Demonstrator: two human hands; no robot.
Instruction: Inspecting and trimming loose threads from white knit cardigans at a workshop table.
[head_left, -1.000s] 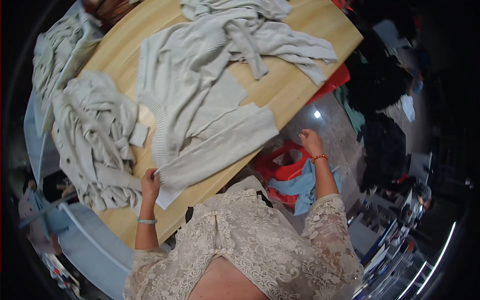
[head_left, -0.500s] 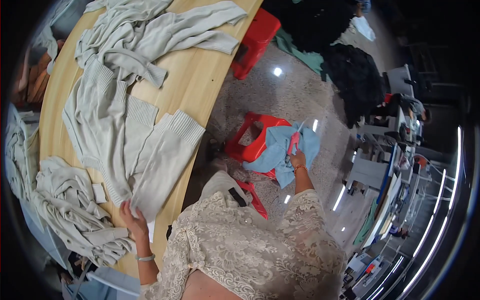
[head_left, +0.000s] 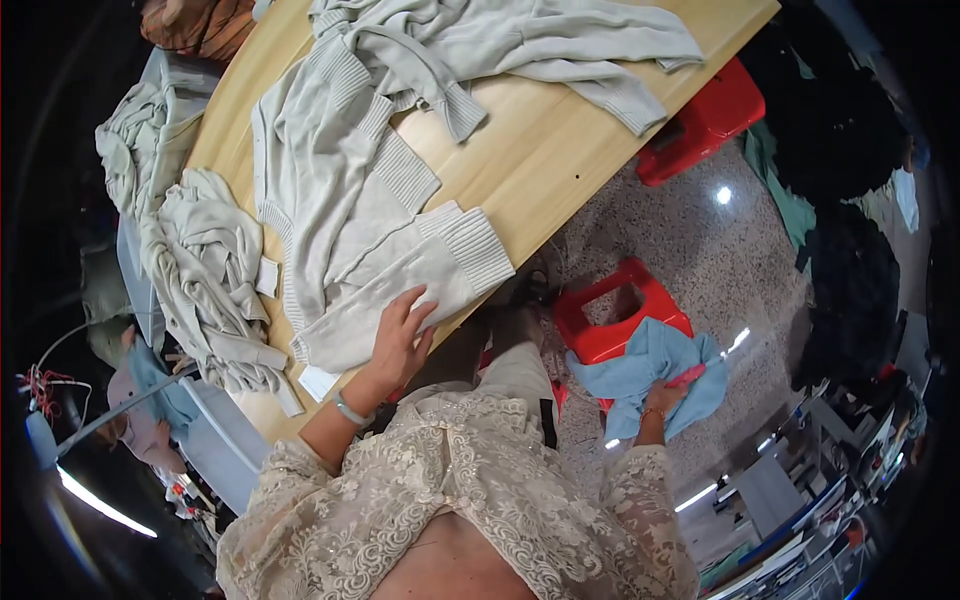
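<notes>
A pale grey knitted sweater [head_left: 340,170] is spread on the wooden table [head_left: 540,140], one ribbed sleeve reaching toward the near edge. My left hand [head_left: 402,342] rests on that sleeve with its fingers apart. At lower right, my right hand [head_left: 662,398] is closed around a small pink tool [head_left: 686,377], partly hidden by the fingers; its exact kind is unclear. Under and around that hand lies a light blue cloth [head_left: 637,355], draped over a red plastic stool [head_left: 600,340].
More pale knitwear [head_left: 205,270] is heaped at the table's left edge, beside a small white tag [head_left: 267,277]. Another red stool [head_left: 705,125] stands by the table's right side. Dark cloth piles [head_left: 850,285] lie on the floor at far right.
My view has turned, so the table appears farther right. My left hand has moved from the sweater's lower corner up onto the sleeve. My right hand stays over the blue cloth with the pink tool.
</notes>
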